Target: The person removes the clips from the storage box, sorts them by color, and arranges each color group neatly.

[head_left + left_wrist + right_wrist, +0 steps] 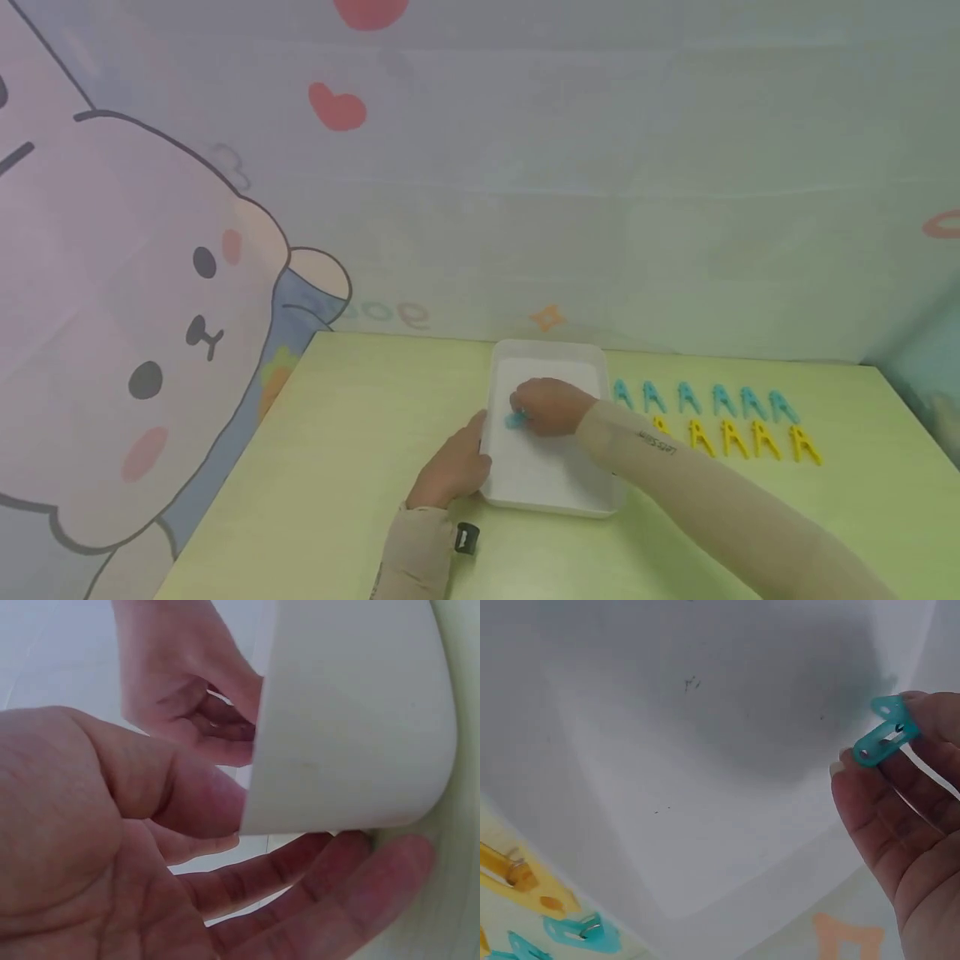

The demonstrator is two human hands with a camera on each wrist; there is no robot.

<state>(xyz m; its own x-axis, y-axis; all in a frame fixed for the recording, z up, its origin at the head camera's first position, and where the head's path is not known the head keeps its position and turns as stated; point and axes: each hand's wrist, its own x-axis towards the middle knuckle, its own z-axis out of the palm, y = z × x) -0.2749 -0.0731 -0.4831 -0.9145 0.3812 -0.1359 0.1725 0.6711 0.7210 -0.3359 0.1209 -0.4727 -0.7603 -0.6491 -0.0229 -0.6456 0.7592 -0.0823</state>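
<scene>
Over the inside of a white tray [547,483], my right hand [553,406] pinches a teal clothespin [885,739] between thumb and fingertips. One end of the clothespin points out past the fingers, above the tray's bare floor. My left hand [452,465] holds the tray at its left side. In the left wrist view, the thumb [206,799] meets the rim and the other fingers lie along the outer wall. The right forearm crosses over the tray's right wall.
Right of the tray, a row of teal clothespins [686,397] lies behind a row of yellow clothespins [734,438], the latter partly hidden by the right sleeve [675,467]. A printed cloth [480,208] hangs behind the pale green table [360,417].
</scene>
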